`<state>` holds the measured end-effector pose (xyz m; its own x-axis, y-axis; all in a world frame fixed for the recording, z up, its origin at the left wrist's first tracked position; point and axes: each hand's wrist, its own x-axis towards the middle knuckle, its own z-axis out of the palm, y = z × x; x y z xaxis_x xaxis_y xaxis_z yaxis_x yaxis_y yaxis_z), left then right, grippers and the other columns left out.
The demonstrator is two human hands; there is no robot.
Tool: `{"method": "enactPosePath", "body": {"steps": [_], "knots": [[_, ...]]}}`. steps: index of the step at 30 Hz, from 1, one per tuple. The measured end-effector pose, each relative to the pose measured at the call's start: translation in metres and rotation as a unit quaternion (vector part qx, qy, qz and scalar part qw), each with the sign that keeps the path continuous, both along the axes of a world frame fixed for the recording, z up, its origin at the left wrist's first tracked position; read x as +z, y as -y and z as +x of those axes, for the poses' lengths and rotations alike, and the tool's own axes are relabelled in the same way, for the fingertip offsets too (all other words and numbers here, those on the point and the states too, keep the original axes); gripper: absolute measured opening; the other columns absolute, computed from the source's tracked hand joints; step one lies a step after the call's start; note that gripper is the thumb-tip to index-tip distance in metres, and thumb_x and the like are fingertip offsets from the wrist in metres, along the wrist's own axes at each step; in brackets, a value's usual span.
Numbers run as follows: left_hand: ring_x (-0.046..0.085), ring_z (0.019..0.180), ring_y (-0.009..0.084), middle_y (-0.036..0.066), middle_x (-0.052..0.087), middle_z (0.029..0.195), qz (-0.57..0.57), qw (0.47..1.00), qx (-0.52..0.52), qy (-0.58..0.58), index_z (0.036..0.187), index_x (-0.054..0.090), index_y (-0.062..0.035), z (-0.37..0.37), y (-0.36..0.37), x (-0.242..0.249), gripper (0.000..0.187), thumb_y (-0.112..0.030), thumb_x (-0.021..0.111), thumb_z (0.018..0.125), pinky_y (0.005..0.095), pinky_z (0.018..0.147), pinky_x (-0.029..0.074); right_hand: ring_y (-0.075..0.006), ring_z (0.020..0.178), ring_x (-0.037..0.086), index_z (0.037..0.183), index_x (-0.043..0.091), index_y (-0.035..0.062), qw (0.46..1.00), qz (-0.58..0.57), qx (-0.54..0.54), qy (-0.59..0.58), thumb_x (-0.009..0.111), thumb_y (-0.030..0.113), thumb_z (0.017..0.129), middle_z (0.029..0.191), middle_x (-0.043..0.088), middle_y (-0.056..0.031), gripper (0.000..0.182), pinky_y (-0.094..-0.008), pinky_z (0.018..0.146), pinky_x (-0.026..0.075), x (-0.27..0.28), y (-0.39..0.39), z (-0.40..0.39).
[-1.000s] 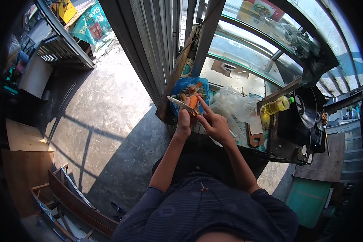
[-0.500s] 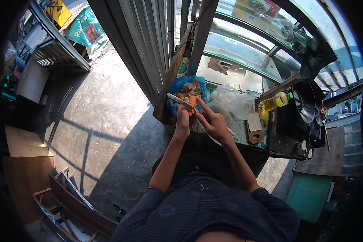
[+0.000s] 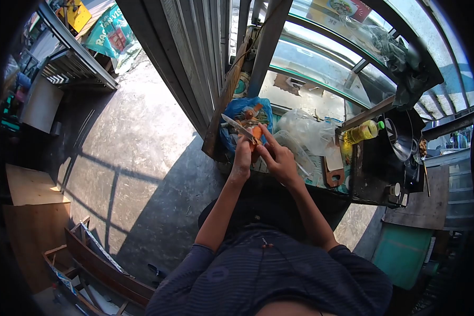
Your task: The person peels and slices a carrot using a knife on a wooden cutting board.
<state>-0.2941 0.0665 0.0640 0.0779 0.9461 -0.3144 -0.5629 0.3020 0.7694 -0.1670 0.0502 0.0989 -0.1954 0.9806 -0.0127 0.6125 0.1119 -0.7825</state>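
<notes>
Both of my hands meet over a blue plastic bag [image 3: 268,109] holding scraps and peelings [image 3: 246,114]. An orange carrot [image 3: 257,131] is gripped in my left hand [image 3: 242,159], whose fingers are partly hidden by the blade. My right hand [image 3: 280,164] is closed at the handle end of a knife [image 3: 237,125]; its index finger reaches along the carrot and its thumb presses near the handle. The blade points up and left across the carrot. Most of the handle is hidden.
Clear plastic bags [image 3: 303,126] lie right of my hands, near a wooden cutting board [image 3: 334,176]. Farther right are a bottle of yellow oil [image 3: 361,132] and a dark wok [image 3: 397,129]. A glass case [image 3: 316,63] stands behind; a metal shutter [image 3: 181,58] rises at left.
The knife blade has tilted more steeply, its tip now higher. The carrot is turned slightly within my hands. The view has shifted a little.
</notes>
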Motion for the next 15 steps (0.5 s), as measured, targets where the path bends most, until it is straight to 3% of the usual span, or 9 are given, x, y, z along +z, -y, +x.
{"method": "enactPosePath", "body": {"steps": [4, 7, 10, 11, 14, 15], "knots": [[0.055, 0.078, 0.0061, -0.001, 0.057, 0.091, 0.077, 0.995, 0.023, -0.058, 0.109, 0.060, -0.0048, 0.000, -0.002, -0.010, 0.043, -0.038, 0.034, 0.105, 0.0208, 0.065, 0.044, -0.0340, 0.075, 0.068, 0.141, 0.049, 0.0244, 0.996, 0.025, -0.018, 0.088, 0.053, 0.036, 0.095, 0.083, 0.069, -0.0164, 0.047, -0.0421, 0.068, 0.051, 0.003, 0.004, -0.007], [0.056, 0.079, 0.0064, 0.000, 0.058, 0.092, 0.017, 0.997, -0.025, -0.071, 0.108, 0.060, -0.0046, -0.007, 0.002, -0.009, 0.041, -0.036, 0.035, 0.105, 0.0220, 0.067, 0.045, -0.0322, 0.076, 0.069, 0.136, 0.054, 0.0220, 0.992, 0.111, -0.040, 0.033, 0.053, 0.034, 0.095, 0.085, 0.070, -0.0156, 0.043, -0.0410, 0.068, 0.051, -0.009, -0.002, -0.008], [0.055, 0.078, 0.0067, 0.000, 0.058, 0.091, -0.011, 0.997, -0.016, -0.075, 0.107, 0.060, -0.0045, -0.002, 0.003, -0.001, 0.038, -0.034, 0.036, 0.104, 0.0221, 0.067, 0.045, -0.0308, 0.078, 0.070, 0.131, 0.058, 0.0205, 0.995, 0.062, -0.065, -0.045, 0.053, 0.032, 0.095, 0.087, 0.071, -0.0149, 0.038, -0.0391, 0.069, 0.052, -0.021, -0.012, -0.003], [0.055, 0.077, 0.0068, 0.001, 0.058, 0.091, -0.023, 0.994, -0.064, -0.089, 0.110, 0.059, -0.0052, -0.011, -0.001, -0.015, 0.039, -0.036, 0.036, 0.104, 0.0209, 0.066, 0.045, -0.0317, 0.079, 0.070, 0.138, 0.052, 0.0226, 0.990, 0.052, -0.040, -0.122, 0.054, 0.034, 0.095, 0.085, 0.070, -0.0159, 0.044, -0.0370, 0.070, 0.052, -0.040, -0.017, 0.000], [0.055, 0.076, 0.0066, 0.002, 0.058, 0.092, -0.029, 0.999, 0.007, 0.014, 0.114, 0.058, -0.0059, -0.008, -0.004, 0.001, 0.042, -0.040, 0.035, 0.104, 0.0192, 0.066, 0.044, -0.0336, 0.079, 0.069, 0.144, 0.044, 0.0248, 0.998, -0.055, -0.018, -0.019, 0.054, 0.035, 0.095, 0.082, 0.069, -0.0175, 0.051, -0.0388, 0.070, 0.052, 0.000, -0.005, 0.000], [0.056, 0.079, 0.0068, 0.003, 0.059, 0.096, -0.013, 1.000, -0.012, -0.001, 0.119, 0.057, -0.0073, -0.014, -0.005, -0.002, 0.043, -0.040, 0.033, 0.105, 0.0194, 0.068, 0.046, -0.0340, 0.077, 0.068, 0.145, 0.041, 0.0256, 0.999, -0.033, -0.005, -0.002, 0.054, 0.036, 0.094, 0.080, 0.069, -0.0176, 0.053, -0.0396, 0.069, 0.052, -0.002, -0.002, -0.001]]}}
